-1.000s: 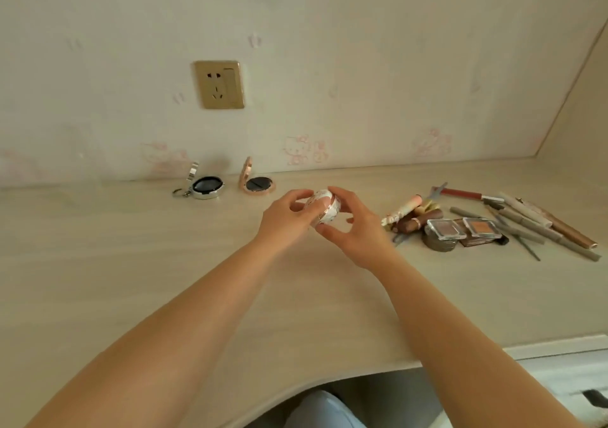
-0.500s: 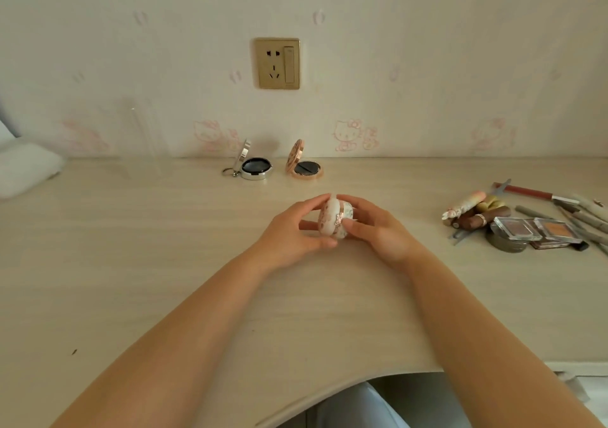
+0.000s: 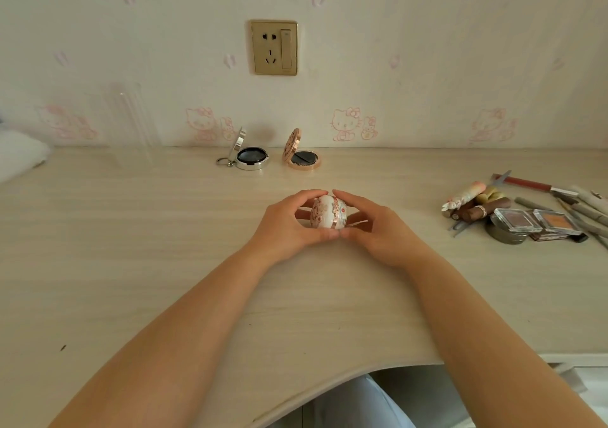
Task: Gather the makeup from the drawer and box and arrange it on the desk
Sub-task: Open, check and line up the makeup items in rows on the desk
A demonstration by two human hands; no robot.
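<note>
a small round compact (image 3: 329,212), white with a rose-gold band round its middle and little printed figures on its shell, stands on edge above the middle of the desk (image 3: 164,246), held between both hands; the left hand (image 3: 289,227) curls round its left side, index finger over the top and thumb beneath; the right hand (image 3: 378,230) grasps the right side in the same way, the two thumbs meeting under it; whether the compact touches the desk cannot be told; the desk is pale wood-grain with a curved front edge cut in toward the person; behind it a cream wall carries faint pink cartoon-cat prints and a gold wall socket (image 3: 274,47); against the wall two open compacts stand near each other, a silver compact (image 3: 249,158) with a key ring at its left and a dark inside, and a rose-gold compact (image 3: 302,158) just right of it, its patterned lid upright; a clear acrylic holder (image 3: 131,125) stands further left; at far left lies something white and soft (image 3: 19,158); on the right of the desk lies a loose cluster: lipsticks (image 3: 477,209), two clear-lidded eyeshadow pans (image 3: 536,222) resting partly on a dark round tin (image 3: 505,232), and a fan of pencils and brushes (image 3: 585,210) running toward the right edge.
</note>
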